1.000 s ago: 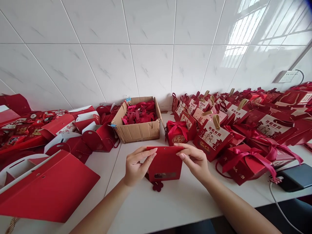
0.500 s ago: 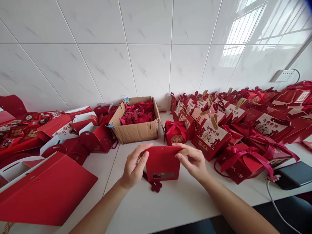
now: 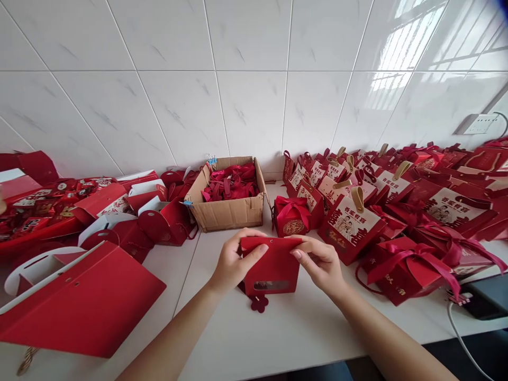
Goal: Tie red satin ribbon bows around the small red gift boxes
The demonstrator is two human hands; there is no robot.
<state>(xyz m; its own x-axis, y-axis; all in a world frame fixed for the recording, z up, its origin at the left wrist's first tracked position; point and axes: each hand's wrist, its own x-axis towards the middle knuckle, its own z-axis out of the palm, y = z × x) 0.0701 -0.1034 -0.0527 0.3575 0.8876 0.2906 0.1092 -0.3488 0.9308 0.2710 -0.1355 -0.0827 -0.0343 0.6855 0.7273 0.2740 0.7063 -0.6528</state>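
Observation:
A small red paper gift box (image 3: 273, 270) stands on the white table (image 3: 278, 328) right in front of me. My left hand (image 3: 234, 262) grips its upper left corner, thumb pressed on the front. Its upper right edge is pinched by my right hand (image 3: 319, 262). A red flower-shaped tag (image 3: 259, 303) lies on the table just under the box.
An open cardboard carton (image 3: 228, 211) holds several red ribbons behind the box. Several finished red gift boxes (image 3: 357, 222) crowd the right side. Flat and half-folded red boxes (image 3: 83, 296) lie at left. A dark device with a white cable (image 3: 482, 301) sits at the right edge.
My left thumb has closed down onto the box's front. The view has shifted slightly; the box stays in place between my hands.

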